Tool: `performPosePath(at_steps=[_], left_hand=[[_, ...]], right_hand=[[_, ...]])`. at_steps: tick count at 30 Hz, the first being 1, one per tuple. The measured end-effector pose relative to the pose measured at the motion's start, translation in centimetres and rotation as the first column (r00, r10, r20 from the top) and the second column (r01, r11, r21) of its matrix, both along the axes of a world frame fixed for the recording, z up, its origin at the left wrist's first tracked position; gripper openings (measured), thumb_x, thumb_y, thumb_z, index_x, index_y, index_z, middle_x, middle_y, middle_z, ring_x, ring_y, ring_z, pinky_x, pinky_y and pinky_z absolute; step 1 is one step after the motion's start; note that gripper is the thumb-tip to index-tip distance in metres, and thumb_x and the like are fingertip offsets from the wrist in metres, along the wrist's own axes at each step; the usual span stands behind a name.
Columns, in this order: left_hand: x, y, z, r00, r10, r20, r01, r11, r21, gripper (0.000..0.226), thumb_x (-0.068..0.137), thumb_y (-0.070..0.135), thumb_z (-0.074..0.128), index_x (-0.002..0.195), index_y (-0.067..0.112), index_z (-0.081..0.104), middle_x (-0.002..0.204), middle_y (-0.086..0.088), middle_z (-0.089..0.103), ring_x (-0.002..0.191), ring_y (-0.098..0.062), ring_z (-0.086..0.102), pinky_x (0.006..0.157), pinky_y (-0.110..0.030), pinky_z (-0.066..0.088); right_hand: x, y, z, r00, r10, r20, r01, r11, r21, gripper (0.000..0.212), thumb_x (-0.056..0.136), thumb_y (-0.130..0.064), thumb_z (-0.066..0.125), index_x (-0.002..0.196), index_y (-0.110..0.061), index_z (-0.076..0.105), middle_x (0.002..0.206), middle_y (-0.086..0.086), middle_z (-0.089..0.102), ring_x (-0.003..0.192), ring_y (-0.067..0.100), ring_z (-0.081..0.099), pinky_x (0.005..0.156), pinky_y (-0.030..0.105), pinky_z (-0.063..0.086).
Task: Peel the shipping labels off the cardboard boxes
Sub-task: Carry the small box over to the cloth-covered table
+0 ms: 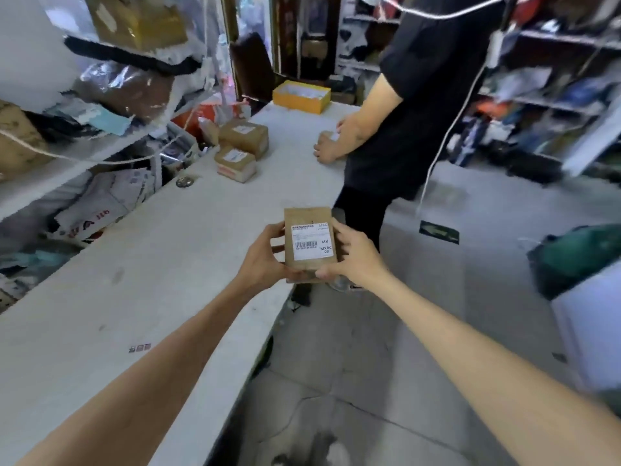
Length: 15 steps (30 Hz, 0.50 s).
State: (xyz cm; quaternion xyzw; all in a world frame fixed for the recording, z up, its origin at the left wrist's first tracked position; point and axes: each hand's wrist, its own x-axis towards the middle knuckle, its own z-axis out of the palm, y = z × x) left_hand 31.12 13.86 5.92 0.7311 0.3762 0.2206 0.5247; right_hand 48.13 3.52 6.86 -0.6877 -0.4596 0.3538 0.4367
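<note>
Both hands' fingers grip the small box [309, 245] mid-frame; left hand [265, 260] should brace while right hand [353, 260] lifts a corner of the label [311, 242].

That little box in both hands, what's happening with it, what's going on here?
A person holds a small cardboard box in both hands, left hand and right hand, over the edge of a long white counter. Its white shipping label looks fully stuck on, with no corner lifted yet. Two more labelled boxes wait further along the counter, and a second person in black handles something small at the counter's far end.
</note>
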Motion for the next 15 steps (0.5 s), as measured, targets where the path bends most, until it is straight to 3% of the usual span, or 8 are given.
performPosePath(at_steps=[3, 7, 9, 12, 15], left_hand=[[6.9, -3.6, 0.2, 0.984, -0.178, -0.016, 0.178, 0.984, 0.031, 0.101, 0.052, 0.012, 0.093, 0.137, 0.016, 0.040, 0.119, 0.012, 0.052, 0.110, -0.013, 0.057, 0.080, -0.017, 0.050], [16.4, -11.1, 0.9, 0.907, -0.422, -0.005, 0.421, 0.905, 0.055, 0.097, 0.055, 0.009, 0.091, 0.137, 0.017, 0.040, 0.117, 0.014, 0.050, 0.105, -0.004, 0.053, 0.082, -0.006, 0.043], [21.0, -15.6, 1.2, 0.843, -0.537, -0.009, 0.537, 0.842, 0.047, 0.091, 0.058, 0.002, 0.088, 0.134, 0.015, 0.041, 0.116, 0.012, 0.052, 0.097, 0.001, 0.053, 0.070, 0.000, 0.044], [27.6, -22.6, 1.3, 0.720, -0.693, -0.033, 0.694, 0.719, 0.027, 0.090, 0.059, -0.005, 0.084, 0.135, 0.010, 0.040, 0.129, -0.003, 0.055, 0.103, -0.012, 0.059, 0.062, -0.009, 0.049], [32.8, -30.3, 1.4, 0.570, -0.821, -0.030, 0.822, 0.569, 0.036, 0.099, 0.056, 0.000, 0.087, 0.140, 0.014, 0.037, 0.130, 0.000, 0.053, 0.113, -0.019, 0.058, 0.067, -0.017, 0.052]], right_hand=[[4.5, -6.1, -0.1, 0.986, -0.167, 0.001, 0.167, 0.986, 0.016, 0.112, 0.055, 0.000, 0.089, 0.147, -0.028, 0.033, 0.125, -0.015, 0.055, 0.119, 0.002, 0.049, 0.102, 0.025, 0.042], [10.5, -16.2, 0.2, 0.910, -0.415, -0.009, 0.414, 0.908, 0.060, 0.101, 0.054, 0.014, 0.083, 0.131, -0.037, 0.042, 0.108, -0.020, 0.063, 0.099, -0.001, 0.061, 0.079, 0.014, 0.050], [12.9, -21.9, 0.7, 0.843, -0.537, -0.017, 0.537, 0.841, 0.063, 0.102, 0.054, 0.019, 0.081, 0.137, -0.026, 0.041, 0.108, -0.017, 0.061, 0.094, -0.005, 0.059, 0.076, 0.010, 0.049], [15.7, -30.8, 1.2, 0.721, -0.693, -0.009, 0.692, 0.719, 0.063, 0.104, 0.054, 0.016, 0.083, 0.143, -0.013, 0.038, 0.116, -0.008, 0.059, 0.102, 0.004, 0.058, 0.083, 0.012, 0.050], [17.0, -39.8, 1.0, 0.581, -0.813, 0.033, 0.810, 0.582, 0.070, 0.103, 0.047, -0.006, 0.090, 0.138, -0.031, 0.047, 0.126, -0.010, 0.062, 0.113, 0.009, 0.060, 0.090, 0.028, 0.052]])
